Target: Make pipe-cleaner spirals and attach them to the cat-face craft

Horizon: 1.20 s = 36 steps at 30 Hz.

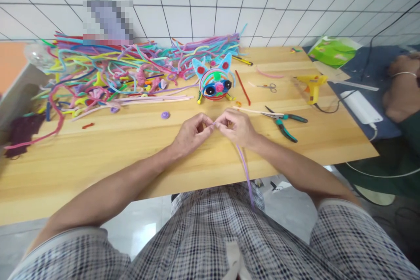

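Observation:
Over the middle of the wooden table, my left hand [194, 134] and my right hand [236, 127] meet, fingertips almost touching. Both pinch a purple pipe cleaner [245, 167], whose long tail hangs from under my right hand past the table's front edge. The bit between my fingertips is mostly hidden. Just beyond my hands sits a colourful pipe-cleaner animal head [215, 84] with blue ears, dark eyes and a pink nose. A small coiled purple disc [165, 115] lies to the left of it. Right of my right hand rest pliers [285, 123] with green-black handles, jaws apart.
A big tangled heap of pipe cleaners [131, 68] fills the back left. Small scissors [271, 88], a red pipe cleaner [243, 87] and a yellow glue gun [312, 86] with a cord lie to the right. Beyond are a white power strip [361, 107] and another person's arm [402, 87].

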{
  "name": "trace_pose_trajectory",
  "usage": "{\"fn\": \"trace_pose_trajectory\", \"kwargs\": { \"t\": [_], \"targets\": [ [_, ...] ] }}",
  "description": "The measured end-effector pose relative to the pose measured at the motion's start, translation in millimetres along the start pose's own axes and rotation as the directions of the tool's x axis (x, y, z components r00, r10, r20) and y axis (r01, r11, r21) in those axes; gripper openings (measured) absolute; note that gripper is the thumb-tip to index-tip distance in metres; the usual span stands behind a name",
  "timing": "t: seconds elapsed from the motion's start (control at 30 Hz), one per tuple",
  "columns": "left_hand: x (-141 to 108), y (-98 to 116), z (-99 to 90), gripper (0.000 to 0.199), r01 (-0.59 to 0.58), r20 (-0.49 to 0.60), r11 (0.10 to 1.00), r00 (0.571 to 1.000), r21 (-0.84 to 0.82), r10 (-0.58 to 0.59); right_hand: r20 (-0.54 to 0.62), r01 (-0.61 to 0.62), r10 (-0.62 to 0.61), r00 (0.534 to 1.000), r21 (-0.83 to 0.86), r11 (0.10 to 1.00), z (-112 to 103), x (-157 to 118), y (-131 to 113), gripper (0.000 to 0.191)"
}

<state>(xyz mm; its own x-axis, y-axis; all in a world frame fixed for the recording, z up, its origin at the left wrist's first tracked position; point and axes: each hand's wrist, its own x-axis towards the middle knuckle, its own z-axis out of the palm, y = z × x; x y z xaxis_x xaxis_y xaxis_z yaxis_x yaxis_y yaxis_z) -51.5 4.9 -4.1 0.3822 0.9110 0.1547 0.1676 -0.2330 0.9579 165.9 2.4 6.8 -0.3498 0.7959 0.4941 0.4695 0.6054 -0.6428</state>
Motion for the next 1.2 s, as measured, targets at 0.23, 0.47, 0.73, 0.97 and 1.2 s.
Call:
{"fn": "trace_pose_trajectory", "kwargs": {
  "t": [0.23, 0.47, 0.73, 0.97, 1.2],
  "targets": [
    [-1.3, 2.0, 0.1, 0.017, -0.011, 0.05, 0.996, 0.999, 0.086, 0.006, 0.051, 0.139, -0.133, 0.99, -0.139, 0.98, 2.9, -5.6, 5.5, 0.015],
    [-2.7, -1.4, 3.3, 0.019, 0.002, -0.036, 1.0, 0.999, 0.022, -0.001, -0.021, 0.032, -0.033, 0.999, -0.052, 0.998, 6.1, -4.1, 1.6, 0.013],
    [-2.5, 0.5, 2.9, 0.02, 0.021, -0.021, 1.0, 1.0, -0.008, -0.021, -0.077, -0.028, 0.027, 0.997, -0.017, 0.999, 7.9, -3.5, -6.6, 0.014],
    [-4.2, 4.3, 4.2, 0.021, 0.009, -0.107, 0.998, 0.994, -0.07, -0.016, -0.112, -0.091, 0.1, 0.989, 0.079, 0.993, 9.1, -3.4, -10.3, 0.01],
    [-1.6, 7.2, 14.7, 0.026, -0.013, -0.237, 0.973, 0.97, -0.232, -0.043, -0.12, -0.23, 0.268, 0.956, 0.259, 0.938, 16.0, -3.7, -16.3, 0.015]
  ]
}}
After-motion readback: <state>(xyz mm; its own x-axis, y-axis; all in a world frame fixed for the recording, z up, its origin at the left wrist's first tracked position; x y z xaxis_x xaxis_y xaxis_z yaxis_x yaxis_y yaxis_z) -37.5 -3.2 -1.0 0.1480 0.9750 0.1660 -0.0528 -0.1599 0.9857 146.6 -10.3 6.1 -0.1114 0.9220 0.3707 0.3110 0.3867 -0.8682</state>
